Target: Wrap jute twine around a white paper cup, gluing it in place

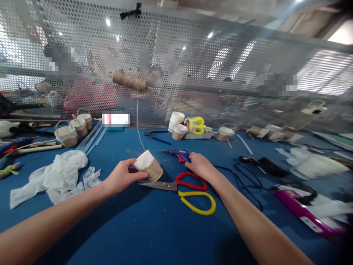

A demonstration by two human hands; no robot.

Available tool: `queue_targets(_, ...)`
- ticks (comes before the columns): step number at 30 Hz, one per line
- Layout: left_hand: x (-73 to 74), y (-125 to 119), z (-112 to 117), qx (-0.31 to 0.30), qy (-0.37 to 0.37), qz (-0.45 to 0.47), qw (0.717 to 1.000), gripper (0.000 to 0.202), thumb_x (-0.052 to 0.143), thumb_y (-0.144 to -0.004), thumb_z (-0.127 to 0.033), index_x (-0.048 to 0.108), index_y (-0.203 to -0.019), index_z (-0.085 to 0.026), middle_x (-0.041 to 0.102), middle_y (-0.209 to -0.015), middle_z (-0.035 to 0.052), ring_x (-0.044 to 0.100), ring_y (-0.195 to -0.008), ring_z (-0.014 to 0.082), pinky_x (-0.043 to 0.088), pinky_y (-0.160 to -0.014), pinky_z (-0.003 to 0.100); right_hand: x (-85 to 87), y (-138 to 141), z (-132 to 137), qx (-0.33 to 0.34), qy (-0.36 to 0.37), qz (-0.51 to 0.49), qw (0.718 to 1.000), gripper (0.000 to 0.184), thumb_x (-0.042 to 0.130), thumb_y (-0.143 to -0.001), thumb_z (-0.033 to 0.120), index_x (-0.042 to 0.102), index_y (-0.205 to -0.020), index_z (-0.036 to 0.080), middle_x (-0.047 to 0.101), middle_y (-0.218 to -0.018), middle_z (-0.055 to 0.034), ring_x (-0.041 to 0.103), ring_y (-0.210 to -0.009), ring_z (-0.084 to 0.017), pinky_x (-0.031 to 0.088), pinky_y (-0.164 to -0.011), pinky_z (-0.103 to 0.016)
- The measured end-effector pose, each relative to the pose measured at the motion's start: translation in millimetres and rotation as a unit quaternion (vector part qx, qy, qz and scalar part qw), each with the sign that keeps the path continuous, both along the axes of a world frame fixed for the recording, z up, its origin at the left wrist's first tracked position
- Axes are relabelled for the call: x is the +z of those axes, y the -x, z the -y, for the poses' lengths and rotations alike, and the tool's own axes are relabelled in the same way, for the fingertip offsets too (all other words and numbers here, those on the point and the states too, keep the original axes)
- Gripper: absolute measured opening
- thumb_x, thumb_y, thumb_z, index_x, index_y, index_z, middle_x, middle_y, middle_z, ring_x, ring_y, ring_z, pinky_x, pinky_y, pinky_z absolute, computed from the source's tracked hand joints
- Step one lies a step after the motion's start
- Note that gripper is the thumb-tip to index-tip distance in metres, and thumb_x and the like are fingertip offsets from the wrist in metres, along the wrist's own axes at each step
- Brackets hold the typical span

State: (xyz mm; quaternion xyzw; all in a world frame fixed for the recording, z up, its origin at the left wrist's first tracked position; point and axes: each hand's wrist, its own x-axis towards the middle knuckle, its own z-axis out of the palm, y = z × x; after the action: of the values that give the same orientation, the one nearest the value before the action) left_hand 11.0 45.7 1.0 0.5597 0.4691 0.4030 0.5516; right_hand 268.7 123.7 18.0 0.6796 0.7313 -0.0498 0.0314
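In my left hand point(125, 175) is a small cup point(150, 166), tilted, white on its upper part and wrapped in brown twine or burlap on its lower part. A strand of twine point(137, 114) runs down toward it from a spool point(129, 81) on the mesh panel. My right hand point(199, 162) has its fingers around the handle of a blue hot glue gun point(178, 152) with a red trigger, nozzle pointing left. Between my arms lie large scissors point(172, 186), one handle loop red and the other yellow, blades just below the cup.
Several small handled baskets point(66, 136) stand at the back left. Crumpled white fabric point(64, 173) lies on the left of the blue table point(154, 228). Pliers point(158, 137) rest near the mesh panel point(193, 70). At right are black cables point(248, 180) and a magenta power strip point(306, 213).
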Motion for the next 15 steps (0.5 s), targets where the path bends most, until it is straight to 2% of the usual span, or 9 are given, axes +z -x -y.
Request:
queue_targets(2, 2.6, 0.3, 0.4, 0.021, 0.001, 0.032, 0.999, 0.026, 0.069, -0.065, -0.025, 0.058, -0.084, -0.013, 0.07, -0.08, 0.0051, 0.064, -0.073, 0.0174, 0.047, -0.075, 0.032, 4.5, 5.5, 17.3, 0.053, -0.036, -0.021, 0.998, 0.034, 0.049, -0.086, 0.031, 0.054, -0.11, 0.007, 0.054, -0.111, -0.0192, 0.052, -0.103, -0.026, 0.04, -0.087, -0.043)
queue_targets(5, 1.9, 2.0, 3.4, 0.045, 0.014, 0.058, 0.997, 0.029, 0.071, -0.063, -0.025, 0.058, -0.086, -0.014, 0.07, -0.082, 0.0044, 0.064, -0.072, 0.0158, 0.047, -0.078, 0.032, 5.4, 18.1, 49.1, 0.189, -0.015, -0.069, 0.979, 0.04, 0.056, -0.079, 0.042, 0.054, -0.112, 0.019, 0.057, -0.111, -0.0084, 0.053, -0.101, -0.02, 0.042, -0.085, -0.031)
queue_targets(7, -1.8, 4.0, 5.4, 0.058, 0.024, 0.053, 0.997, 0.029, 0.072, -0.062, -0.026, 0.059, -0.084, -0.014, 0.07, -0.08, 0.004, 0.063, -0.07, 0.0161, 0.047, -0.077, 0.033, 0.4, 26.3, 66.1, 0.234, -0.01, -0.076, 0.969, 0.038, 0.063, -0.074, 0.042, 0.058, -0.106, 0.021, 0.06, -0.105, -0.0062, 0.053, -0.098, -0.021, 0.042, -0.082, -0.032)
queue_targets(11, -10.2, 9.6, 6.9, 0.056, 0.026, 0.023, 0.998, 0.03, 0.072, -0.062, -0.03, 0.061, -0.086, -0.015, 0.07, -0.081, 0.0044, 0.063, -0.07, 0.0167, 0.048, -0.074, 0.033, -10.5, 26.9, 79.5, 0.225, -0.018, -0.059, 0.972, 0.016, 0.061, -0.078, 0.032, 0.062, -0.086, 0.018, 0.061, -0.091, -0.0072, 0.053, -0.088, -0.023, 0.04, -0.075, -0.036)
queue_targets(15, -12.2, 13.3, 6.4, 0.054, 0.022, 0.007, 0.998, 0.029, 0.071, -0.064, -0.031, 0.061, -0.086, -0.016, 0.07, -0.082, 0.0052, 0.062, -0.071, 0.0173, 0.048, -0.073, 0.033, -5.0, 4.0, 80.3, 0.188, -0.002, -0.04, 0.981, 0.008, 0.064, -0.075, 0.022, 0.062, -0.08, 0.017, 0.062, -0.085, -0.0076, 0.055, -0.082, -0.023, 0.042, -0.072, -0.034)
